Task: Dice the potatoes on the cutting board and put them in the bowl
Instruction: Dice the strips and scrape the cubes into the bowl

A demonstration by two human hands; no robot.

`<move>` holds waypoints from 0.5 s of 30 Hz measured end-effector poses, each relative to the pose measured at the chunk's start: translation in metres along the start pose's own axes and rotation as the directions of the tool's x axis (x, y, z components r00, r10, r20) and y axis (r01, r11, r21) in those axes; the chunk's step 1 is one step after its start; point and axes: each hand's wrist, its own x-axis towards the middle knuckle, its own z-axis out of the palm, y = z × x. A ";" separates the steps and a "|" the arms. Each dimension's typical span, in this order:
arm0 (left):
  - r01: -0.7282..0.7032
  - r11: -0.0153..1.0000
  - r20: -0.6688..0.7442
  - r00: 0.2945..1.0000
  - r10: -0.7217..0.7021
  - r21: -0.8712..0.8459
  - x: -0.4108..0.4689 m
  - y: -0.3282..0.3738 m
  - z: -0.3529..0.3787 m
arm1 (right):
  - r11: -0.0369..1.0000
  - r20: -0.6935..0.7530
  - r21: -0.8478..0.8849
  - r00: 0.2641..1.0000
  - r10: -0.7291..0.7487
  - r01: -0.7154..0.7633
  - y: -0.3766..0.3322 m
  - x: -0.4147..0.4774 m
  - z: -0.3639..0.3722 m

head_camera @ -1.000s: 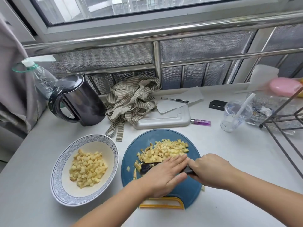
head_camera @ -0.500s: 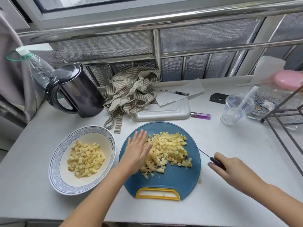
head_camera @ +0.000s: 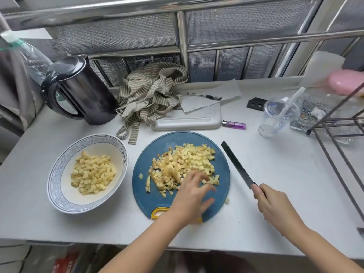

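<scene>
A pile of diced potato (head_camera: 183, 164) lies on the round blue cutting board (head_camera: 221, 166) with a yellow handle at its near edge. My left hand (head_camera: 192, 196) hovers over the near right side of the pile, fingers spread and blurred, holding nothing. My right hand (head_camera: 272, 205) grips the handle of a black knife (head_camera: 236, 164), whose blade lies flat over the table just right of the board. Left of the board sits a white bowl with a blue rim (head_camera: 57, 174), holding diced potato (head_camera: 92, 173).
A black kettle (head_camera: 82, 91), a striped cloth (head_camera: 151, 93) and a grey tray (head_camera: 189, 120) stand behind the board. A purple lighter (head_camera: 234, 125), a clear plastic cup with a straw (head_camera: 277, 117) and a wire rack (head_camera: 338, 138) lie to the right. One potato cube (head_camera: 227, 200) sits off the board.
My left hand has moved from the left of the pile to its near right side. My right hand has drawn the knife off the board to the right, and the blade now shows in full.
</scene>
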 end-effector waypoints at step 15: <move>-0.176 0.975 0.175 0.973 0.151 0.134 0.038 0.022 0.036 | 0.977 0.073 0.212 0.997 -0.031 0.015 0.004 0.009 0.009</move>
